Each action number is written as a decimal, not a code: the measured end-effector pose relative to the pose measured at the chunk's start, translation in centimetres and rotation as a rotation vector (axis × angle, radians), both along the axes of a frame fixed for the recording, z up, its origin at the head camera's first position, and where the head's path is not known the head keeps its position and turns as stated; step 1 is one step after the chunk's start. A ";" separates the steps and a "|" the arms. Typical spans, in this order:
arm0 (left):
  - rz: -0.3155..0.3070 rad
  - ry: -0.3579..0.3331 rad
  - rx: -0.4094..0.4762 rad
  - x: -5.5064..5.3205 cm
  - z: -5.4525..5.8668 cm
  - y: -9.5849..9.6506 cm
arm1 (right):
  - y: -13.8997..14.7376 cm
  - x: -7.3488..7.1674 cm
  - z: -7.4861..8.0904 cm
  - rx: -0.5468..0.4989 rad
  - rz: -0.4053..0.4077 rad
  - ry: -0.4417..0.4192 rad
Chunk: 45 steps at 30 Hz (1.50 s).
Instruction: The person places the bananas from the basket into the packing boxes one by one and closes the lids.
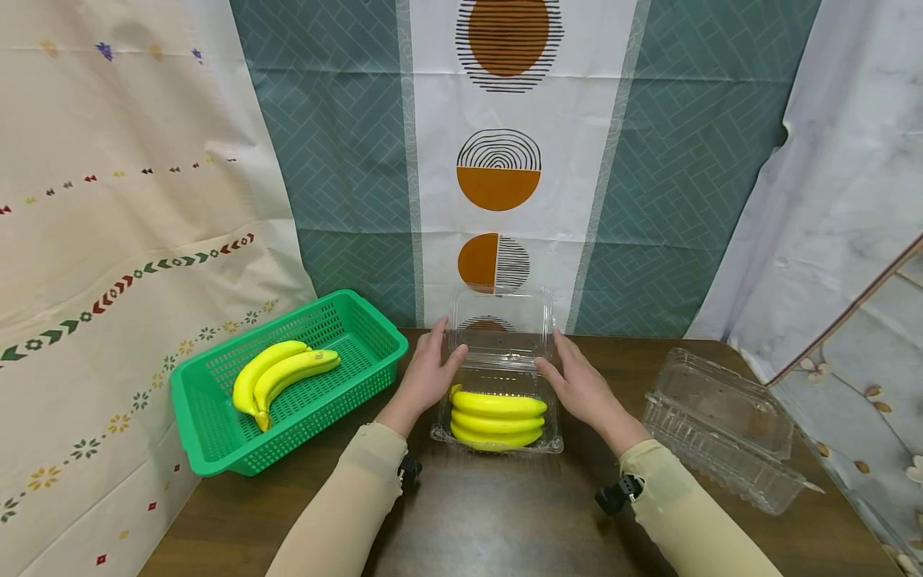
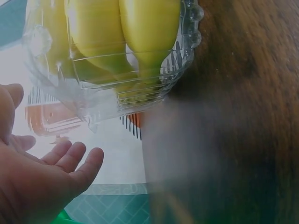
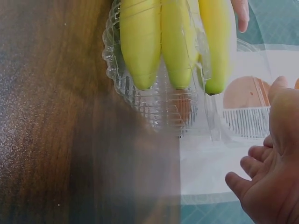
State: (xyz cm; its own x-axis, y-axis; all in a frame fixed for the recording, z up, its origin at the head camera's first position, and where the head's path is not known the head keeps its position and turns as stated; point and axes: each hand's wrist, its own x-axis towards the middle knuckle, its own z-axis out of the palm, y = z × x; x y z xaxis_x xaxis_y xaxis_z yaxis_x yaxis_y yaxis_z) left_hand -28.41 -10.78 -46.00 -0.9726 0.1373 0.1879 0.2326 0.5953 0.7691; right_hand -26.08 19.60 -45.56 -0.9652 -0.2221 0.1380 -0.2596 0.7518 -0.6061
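Note:
A clear plastic clamshell container (image 1: pixel 439 433) stands on the table between my hands, its see-through lid (image 1: pixel 501 324) raised at the back. A bunch of yellow bananas (image 1: pixel 497 421) lies crosswise in its base. At the lid's left edge is my left hand (image 1: pixel 425 373), fingers loosely extended and thumb toward the lid. My right hand (image 1: pixel 580 385) mirrors it at the right edge. In the left wrist view, the left hand's fingers (image 2: pixel 86 170) spread near the container with nothing in them. Relaxed fingers of the right hand (image 3: pixel 275 172) also show in the right wrist view.
On the left sits a green plastic basket (image 1: pixel 360 320) holding more bananas (image 1: pixel 284 377). Another clear clamshell container (image 1: pixel 721 425) lies at the right side of the table. Patterned cloths (image 1: pixel 346 160) hang behind the brown table (image 1: pixel 490 513) and along both sides.

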 end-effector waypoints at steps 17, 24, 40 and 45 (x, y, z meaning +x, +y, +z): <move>0.011 0.020 0.000 0.2 0.4 0.0 | 0.0 0.3 0.4 -0.012 -0.015 0.016; 0.016 0.026 -0.004 0.3 0.5 0.0 | 0.0 0.4 0.6 -0.023 -0.018 0.022; 0.008 0.042 -0.002 1.0 1.3 -0.3 | 0.2 0.9 1.0 -0.046 -0.011 0.018; 0.002 0.046 0.000 1.2 1.4 -0.5 | 0.1 1.2 1.1 -0.056 -0.015 0.009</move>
